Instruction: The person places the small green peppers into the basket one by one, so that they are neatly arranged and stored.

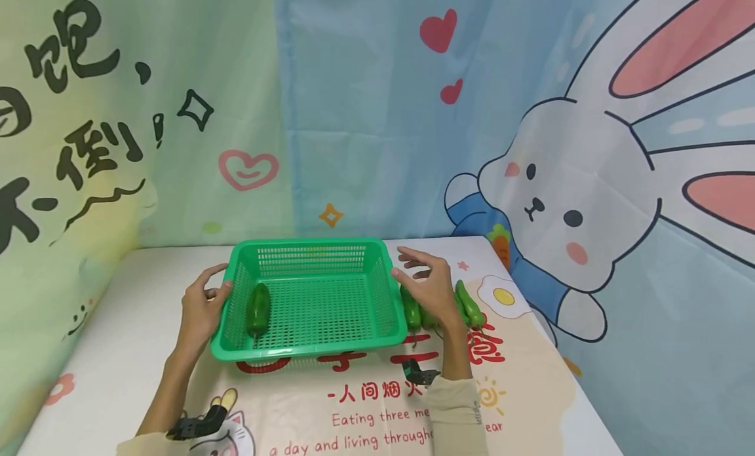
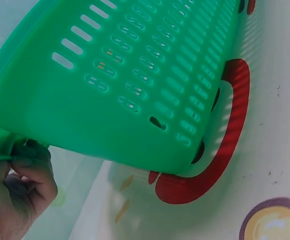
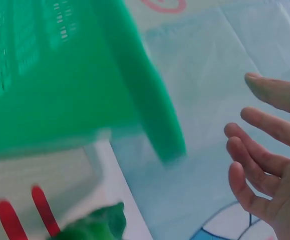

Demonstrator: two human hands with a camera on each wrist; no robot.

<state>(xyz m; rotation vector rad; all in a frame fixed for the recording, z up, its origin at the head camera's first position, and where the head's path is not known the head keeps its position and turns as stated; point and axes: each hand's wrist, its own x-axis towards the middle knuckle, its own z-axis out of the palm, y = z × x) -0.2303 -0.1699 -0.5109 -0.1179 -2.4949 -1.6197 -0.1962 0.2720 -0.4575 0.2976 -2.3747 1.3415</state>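
Observation:
A green plastic basket (image 1: 315, 312) with slotted walls is in front of me. One green pepper (image 1: 258, 310) lies inside it at the left. My left hand (image 1: 203, 306) grips the basket's left rim; in the left wrist view, its fingers (image 2: 37, 175) curl under the rim. At the right side, my right hand (image 1: 433, 287) has its fingers spread, and the right wrist view shows it apart from the rim (image 3: 152, 107). Several green peppers (image 1: 468, 305) lie on the table beneath and beside the right hand, which partly hides them.
The table (image 1: 525, 403) wears a printed cover with red characters and an egg picture (image 1: 503, 297). Behind it hangs a curtain (image 1: 354, 115) with a cartoon rabbit, close to the table's back and right edges.

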